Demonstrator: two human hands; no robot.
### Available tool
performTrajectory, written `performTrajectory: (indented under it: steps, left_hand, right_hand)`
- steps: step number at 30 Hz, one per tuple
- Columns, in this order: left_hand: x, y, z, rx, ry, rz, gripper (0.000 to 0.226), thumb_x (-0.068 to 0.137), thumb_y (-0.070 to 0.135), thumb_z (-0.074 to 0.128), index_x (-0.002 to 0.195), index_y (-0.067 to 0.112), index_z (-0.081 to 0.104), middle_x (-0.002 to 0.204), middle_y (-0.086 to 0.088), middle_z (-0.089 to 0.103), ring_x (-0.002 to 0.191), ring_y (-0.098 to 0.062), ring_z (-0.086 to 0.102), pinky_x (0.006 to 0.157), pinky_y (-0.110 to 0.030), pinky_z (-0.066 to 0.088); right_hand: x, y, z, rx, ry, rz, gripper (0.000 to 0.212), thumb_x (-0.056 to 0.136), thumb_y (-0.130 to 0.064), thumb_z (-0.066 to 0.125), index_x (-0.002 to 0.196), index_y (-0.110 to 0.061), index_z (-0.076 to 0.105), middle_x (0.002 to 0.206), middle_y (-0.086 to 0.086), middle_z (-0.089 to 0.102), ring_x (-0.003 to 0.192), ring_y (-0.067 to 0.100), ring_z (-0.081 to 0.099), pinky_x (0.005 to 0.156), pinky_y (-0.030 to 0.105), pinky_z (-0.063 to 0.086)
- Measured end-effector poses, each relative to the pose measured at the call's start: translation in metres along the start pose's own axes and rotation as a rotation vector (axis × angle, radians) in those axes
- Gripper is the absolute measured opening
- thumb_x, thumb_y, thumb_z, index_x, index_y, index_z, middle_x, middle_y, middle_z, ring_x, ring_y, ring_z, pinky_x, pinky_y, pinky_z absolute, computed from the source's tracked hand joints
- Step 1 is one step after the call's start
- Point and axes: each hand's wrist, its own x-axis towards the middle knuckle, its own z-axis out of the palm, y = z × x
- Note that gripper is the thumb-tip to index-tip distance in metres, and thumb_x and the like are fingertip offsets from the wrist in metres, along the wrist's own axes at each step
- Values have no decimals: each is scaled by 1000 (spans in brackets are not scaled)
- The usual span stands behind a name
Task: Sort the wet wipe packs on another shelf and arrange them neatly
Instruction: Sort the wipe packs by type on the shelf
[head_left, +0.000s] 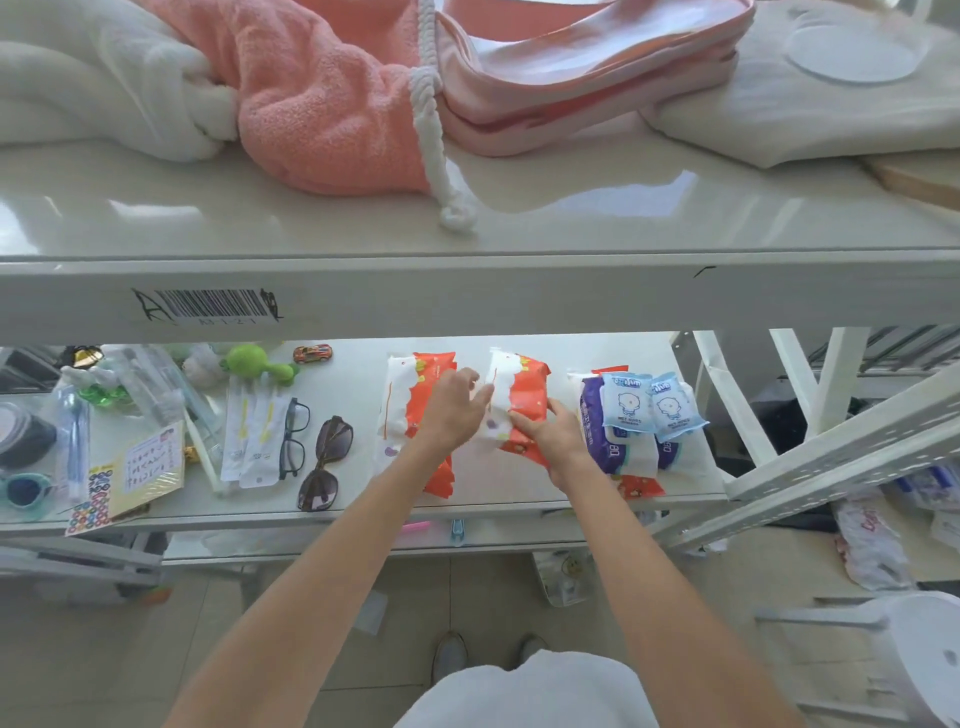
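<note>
right hand (558, 439) clamped on the near end of an orange-and-white wet wipe pack (514, 402), fingers wrapped over its right edge, lower part tilted toward the shelf's front lip. left hand (454, 408) spread flat with fingers extended, resting partly on that same pack's white left side and partly over a second orange-and-white pack (408, 410) lying just beside it; not closed around either, more a steadying press than a grip.

both packs on the middle shelf (519, 496), right of centre. further right, touching or nearly so, a purple-and-white pack (628, 454) with two small blue wet wipe sachets (649, 405) leaning on top, and a corner of another orange pack (641, 488) poking out beneath at the front edge. left half of the shelf taken up by sunglasses (324, 460), spectacles (293, 436), a green toy (254, 361) and other odds and ends, well apart from the wipes.

step in hand, by the look of it: squaring the held orange pack against its twin so like sits with like. next move likely calls for turning the held pack parallel to its neighbour and laying it flat, edges flush, without nudging the blue sachets off their perch. after that, probably freeing the buried orange pack from under the purple one to join its kind.
</note>
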Motion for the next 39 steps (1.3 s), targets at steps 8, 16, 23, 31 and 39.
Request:
performTrajectory:
  steps: [8, 16, 23, 31, 39]
  left_hand:
    - [-16, -40, -3, 468, 34, -178, 77, 100, 56, 46, 161, 23, 14, 170, -13, 2, 155, -43, -2, 117, -65, 19]
    - [-31, 3, 34, 267, 325, 252, 45, 90, 12, 63, 134, 7, 54, 138, -16, 49, 132, -35, 48, 108, -47, 42]
    - [-58, 71, 116, -116, -258, -100, 40, 92, 15, 59, 128, 1, 52, 114, -16, 67, 105, -31, 65, 81, -36, 50]
    - [-36, 70, 145, -472, -443, -406, 57, 67, 2, 81, 120, 1, 60, 103, -10, 70, 94, -22, 66, 90, -38, 56]
    - [-49, 64, 151, -540, -262, -419, 22, 91, 21, 73, 82, 11, 56, 77, -4, 58, 71, -19, 51, 64, -30, 40]
  right_hand:
    - [8, 39, 21, -644, -106, -161, 64, 90, -18, 75, 148, -21, 49, 120, 8, 73, 106, 24, 70, 89, 27, 54]
    - [7, -7, -32, -872, 400, -465, 36, 88, -16, 71, 123, -12, 67, 117, 14, 59, 114, 32, 56, 100, 42, 47]
    - [15, -11, -101, -1041, 561, -84, 118, 63, -77, 76, 151, -16, 26, 152, 22, 31, 141, 42, 31, 108, 57, 36]
    - [18, 14, -109, -1034, 446, -124, 113, 77, -57, 72, 161, -24, 5, 167, 17, 5, 154, 38, 7, 114, 60, 33]
    - [18, 10, -110, -855, 358, -226, 99, 85, -40, 75, 161, -14, 17, 162, 15, 28, 147, 36, 27, 114, 57, 35]
